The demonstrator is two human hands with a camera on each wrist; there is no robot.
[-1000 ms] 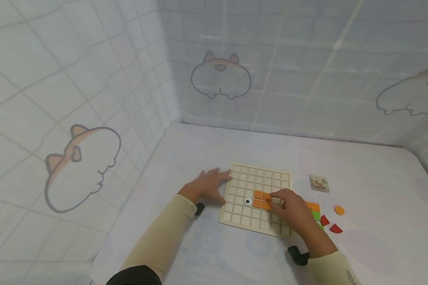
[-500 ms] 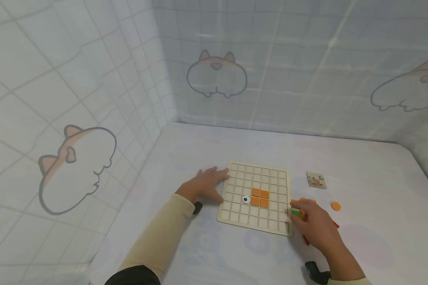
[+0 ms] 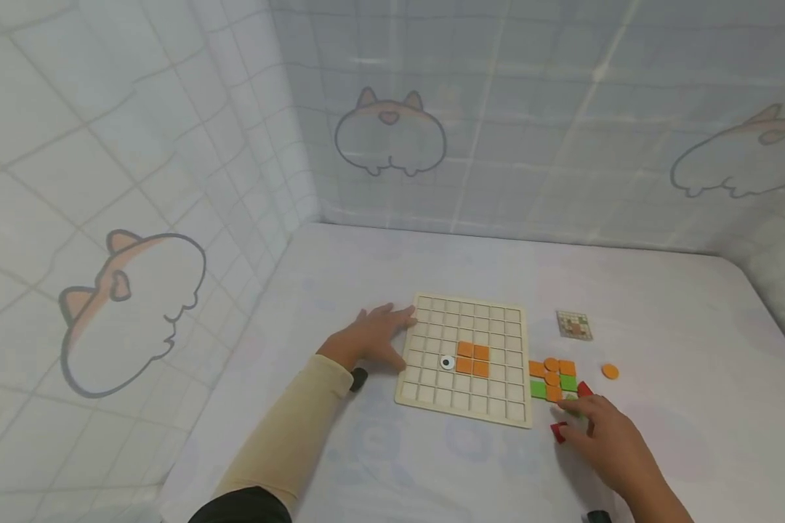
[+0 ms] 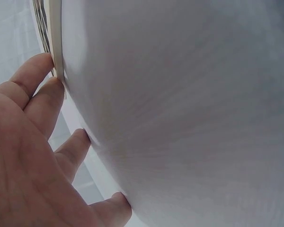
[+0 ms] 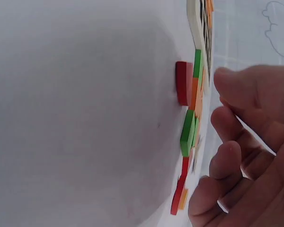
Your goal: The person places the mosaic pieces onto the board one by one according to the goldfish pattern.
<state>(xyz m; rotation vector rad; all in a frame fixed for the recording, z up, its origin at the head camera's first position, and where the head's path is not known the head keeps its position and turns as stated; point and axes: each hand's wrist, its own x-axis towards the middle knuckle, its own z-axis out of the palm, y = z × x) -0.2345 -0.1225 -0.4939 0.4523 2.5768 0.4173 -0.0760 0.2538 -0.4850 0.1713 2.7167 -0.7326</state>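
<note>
A cream grid board lies on the white surface in the head view. In its cells sit a round eye piece and several orange square tiles. At the board's left edge, my left hand has its fingers spread, and the left wrist view shows fingertips against the rim. My right hand hovers over loose pieces right of the board, fingers slightly bent. Nothing shows between its fingers in the right wrist view. Nearest to it are a red piece and a green piece.
Orange squares and circles, with green squares, cluster beside the board's right edge. A single orange circle lies farther right. Behind the cluster is a small patterned card. White tiled-print walls enclose the back and left.
My right hand has moved from the orange tiles on the board to the loose pieces at the right, now nearer the front. My left hand has stayed at the board's edge. The view has shifted slightly.
</note>
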